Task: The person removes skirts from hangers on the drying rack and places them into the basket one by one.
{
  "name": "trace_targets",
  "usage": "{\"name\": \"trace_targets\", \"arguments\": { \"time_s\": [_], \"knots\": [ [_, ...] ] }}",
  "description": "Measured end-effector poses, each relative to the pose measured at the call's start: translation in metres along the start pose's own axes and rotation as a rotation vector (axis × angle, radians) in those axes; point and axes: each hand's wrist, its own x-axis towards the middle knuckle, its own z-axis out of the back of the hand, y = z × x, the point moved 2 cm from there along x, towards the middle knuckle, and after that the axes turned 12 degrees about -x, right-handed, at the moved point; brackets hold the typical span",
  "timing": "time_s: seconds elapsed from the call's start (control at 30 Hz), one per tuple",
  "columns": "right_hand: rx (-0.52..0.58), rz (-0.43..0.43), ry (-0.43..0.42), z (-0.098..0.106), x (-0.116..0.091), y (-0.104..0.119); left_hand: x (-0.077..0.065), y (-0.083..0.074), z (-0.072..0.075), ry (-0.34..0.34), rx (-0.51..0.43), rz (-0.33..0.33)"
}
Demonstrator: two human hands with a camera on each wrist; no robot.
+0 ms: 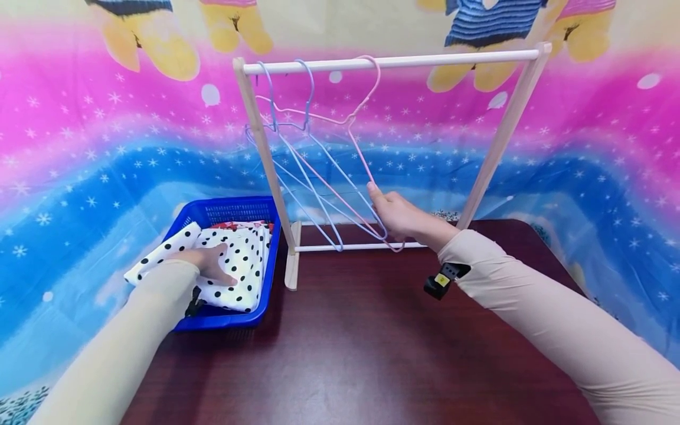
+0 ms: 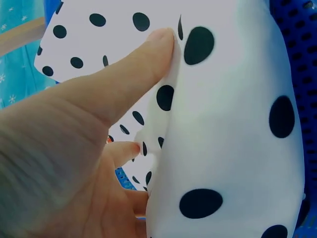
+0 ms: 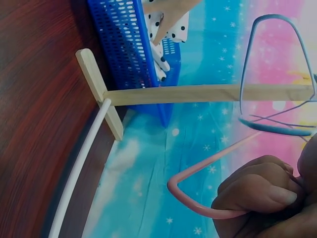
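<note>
My left hand is in the blue basket, resting on white cloth with black dots. In the left wrist view, its thumb lies along a fold of the dotted cloth, fingers apart from the thumb. My right hand grips the side of a pink clothes hanger, whose hook is at the rack's top rail. In the right wrist view, curled fingers wrap the pink hanger. Two blue hangers hang left of the pink hook.
The wooden rack with a white top rail stands on the dark red-brown table. Left of it sits the blue basket, with red patterned fabric at its back. A printed cloth backdrop hangs behind.
</note>
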Motion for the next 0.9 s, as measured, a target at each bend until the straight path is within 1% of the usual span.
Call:
{"name": "trace_targets", "arguments": {
  "time_s": [0.23,0.43,0.53,0.67,0.9],
  "knots": [
    [0.015,-0.002,0.022,-0.006,0.000,0.006,-0.001,0.001,0.004,-0.010,-0.032,-0.032],
    [0.005,0.017,0.022,-0.010,0.000,0.012,-0.001,0.002,0.007,-0.027,-0.029,-0.097],
    [0.000,0.024,0.018,-0.012,0.000,0.014,0.001,0.001,0.008,-0.043,-0.034,-0.100],
    [0.003,0.026,0.017,-0.013,0.000,0.015,0.001,-0.001,0.009,-0.076,-0.041,-0.091],
    [0.007,0.038,0.036,-0.016,-0.001,0.022,-0.001,-0.007,0.011,-0.146,-0.020,-0.157]
  ]
}}
